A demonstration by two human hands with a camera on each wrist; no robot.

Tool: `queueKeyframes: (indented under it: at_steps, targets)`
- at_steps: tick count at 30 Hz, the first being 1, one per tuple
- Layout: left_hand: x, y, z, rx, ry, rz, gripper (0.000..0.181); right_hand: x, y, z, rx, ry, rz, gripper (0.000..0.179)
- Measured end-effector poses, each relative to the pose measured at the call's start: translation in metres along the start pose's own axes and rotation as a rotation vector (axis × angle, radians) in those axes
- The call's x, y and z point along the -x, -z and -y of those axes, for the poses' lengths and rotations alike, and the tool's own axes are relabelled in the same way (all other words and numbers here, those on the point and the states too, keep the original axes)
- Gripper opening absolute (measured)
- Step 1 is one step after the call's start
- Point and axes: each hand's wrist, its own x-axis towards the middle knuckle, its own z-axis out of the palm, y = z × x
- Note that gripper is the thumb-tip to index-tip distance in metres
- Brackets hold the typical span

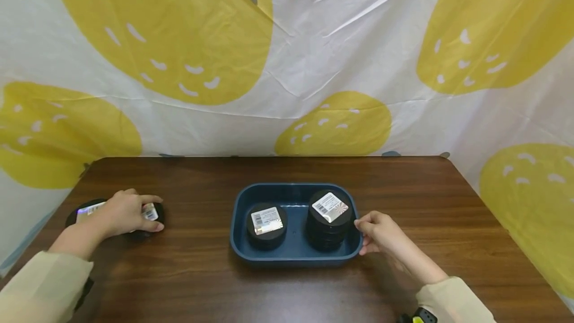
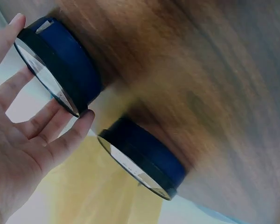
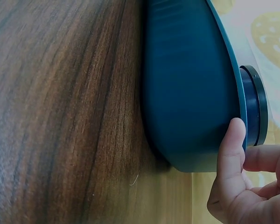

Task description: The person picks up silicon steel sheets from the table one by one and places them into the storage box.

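Note:
My left hand (image 1: 117,216) is at the left of the table, thumb and fingers spread round the edge of a round black tin (image 1: 158,209) with a white label on its lid. In the left wrist view this tin (image 2: 74,58) shows a dark blue side under the black lid. A second round tin (image 2: 144,156) stands beside it. My right hand (image 1: 381,236) pinches the right rim of a blue tray (image 1: 293,259), thumb outside. Inside the tray are a round tin (image 1: 266,223) at left and a taller stack of tins (image 1: 329,221) at right, with labels on top.
The brown wooden table (image 1: 188,273) reaches back to a white curtain (image 1: 215,128) printed with large yellow fruit. Between the two tins in the tray lies a strip of bare tray floor.

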Motion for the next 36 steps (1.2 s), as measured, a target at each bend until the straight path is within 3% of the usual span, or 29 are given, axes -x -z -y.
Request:
queueKeyframes:
  at_steps: [8,14,20,26,36]
  targets:
    - [-0.007,0.008,-0.021,0.024,0.017,-0.039,0.069,0.001,0.002,-0.002,-0.002,-0.006,0.0,0.023]
    - [-0.016,0.014,-0.034,0.034,0.018,-0.018,0.066,-0.001,0.003,-0.005,-0.008,-0.005,0.005,0.024]
    - [-0.019,0.019,-0.037,0.038,-0.02,-0.038,0.065,-0.004,-0.001,-0.004,-0.005,0.009,-0.001,0.024]
    - [-0.02,0.024,-0.04,0.043,-0.049,-0.017,0.067,-0.007,-0.004,-0.005,-0.009,0.004,0.005,0.023]
    - [-0.022,0.034,-0.059,0.039,-0.081,-0.027,0.067,-0.008,-0.002,-0.002,-0.007,0.008,0.0,0.022]
